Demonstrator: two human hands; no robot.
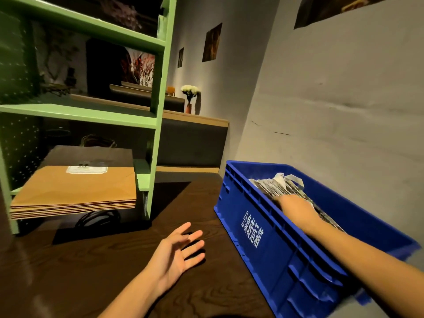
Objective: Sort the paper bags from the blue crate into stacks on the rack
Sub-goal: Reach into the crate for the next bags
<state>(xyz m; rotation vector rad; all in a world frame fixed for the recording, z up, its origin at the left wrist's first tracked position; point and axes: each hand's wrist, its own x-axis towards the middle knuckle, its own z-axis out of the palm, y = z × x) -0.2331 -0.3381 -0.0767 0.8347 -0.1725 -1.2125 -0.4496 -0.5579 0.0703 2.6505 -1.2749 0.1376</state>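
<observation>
A blue crate [270,239] with white lettering sits on the right of a dark wooden table. Inside it lie pale patterned paper bags [273,187] packed on edge. My right hand [293,207] reaches into the crate and rests on these bags; its fingertips are hidden among them, so a grip cannot be confirmed. My left hand [181,246] hovers palm up over the table, fingers spread, holding nothing. On the lowest shelf of the green rack [158,125] lies a stack of brown paper bags [75,191], with a darker bag [91,154] behind it.
The dark table [68,271] extends left of the crate. Black bag handles [98,219] stick out under the brown stack. A grey wall runs close behind the crate. Beyond the rack, a ledge holds a small vase of white flowers [190,95].
</observation>
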